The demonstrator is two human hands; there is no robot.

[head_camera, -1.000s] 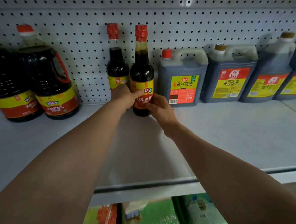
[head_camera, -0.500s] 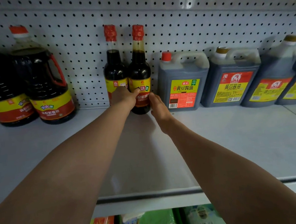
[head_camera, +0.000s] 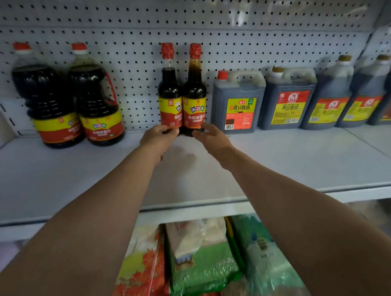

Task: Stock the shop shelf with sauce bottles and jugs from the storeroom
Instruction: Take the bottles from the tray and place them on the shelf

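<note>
While both arms reach to the back of the white metal shelf (head_camera: 286,163), I read this as the placing step for the slim bottles. Two tall dark glass sauce bottles with red foil caps stand upright, side by side and touching, against the white pegboard back panel (head_camera: 250,35): the left-hand bottle (head_camera: 170,95) and the right-hand bottle (head_camera: 194,95). My left hand (head_camera: 157,137) sits at the foot of the left-hand bottle, fingertips curled against its base; whether it pinches or merely touches I cannot tell, since the view blurs there. My right hand (head_camera: 210,135) is loosely spread beside the base of the right-hand bottle, fingers relaxed and holding nothing.

To the left stand two big round dark sauce jugs with red caps (head_camera: 73,104); to the right runs a row of square dark-blue jugs with yellow and red labels (head_camera: 240,103) (the gap between them and the slim pair is small).

Both bottles look settled, so the next move should be a clean release, drawing both hands straight back without nudging the pair, then fetching more stock for the bare shelf front.
</note>
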